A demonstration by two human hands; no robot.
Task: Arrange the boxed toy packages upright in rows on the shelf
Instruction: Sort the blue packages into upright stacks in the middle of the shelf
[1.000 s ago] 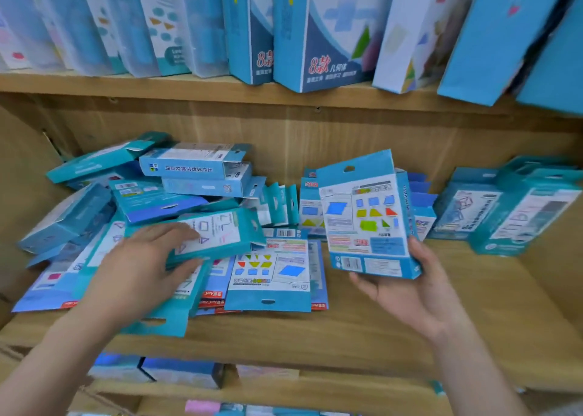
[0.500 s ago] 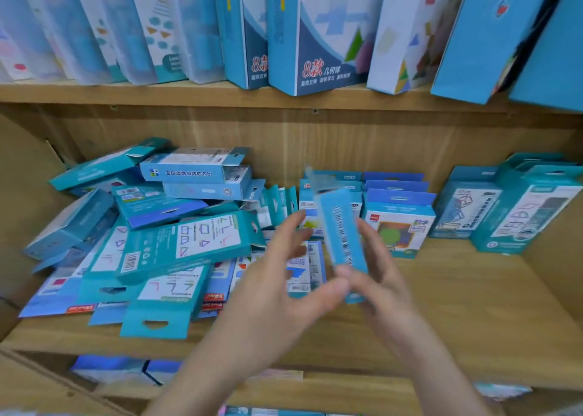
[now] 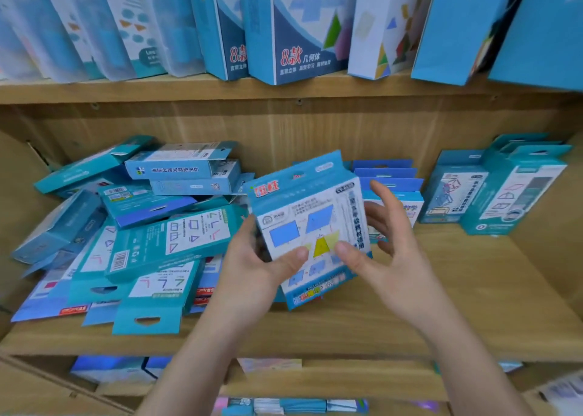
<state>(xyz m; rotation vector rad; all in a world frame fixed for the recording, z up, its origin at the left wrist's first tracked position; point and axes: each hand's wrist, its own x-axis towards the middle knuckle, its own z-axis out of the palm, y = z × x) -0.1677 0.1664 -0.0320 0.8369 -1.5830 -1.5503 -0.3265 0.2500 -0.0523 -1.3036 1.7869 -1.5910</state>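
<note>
Shelf-front (image 3: pixel 410 330) bare; left hand (image 3: pixel 252 267), right hand (image 3: pixel 388 257) hold package (image 3: pixel 303 213).

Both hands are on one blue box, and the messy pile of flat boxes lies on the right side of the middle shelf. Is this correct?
Not quite: in the head view the messy pile lies on the left side of the middle shelf; upright boxes stand on the right. The left hand and right hand are on the blue box.
</note>
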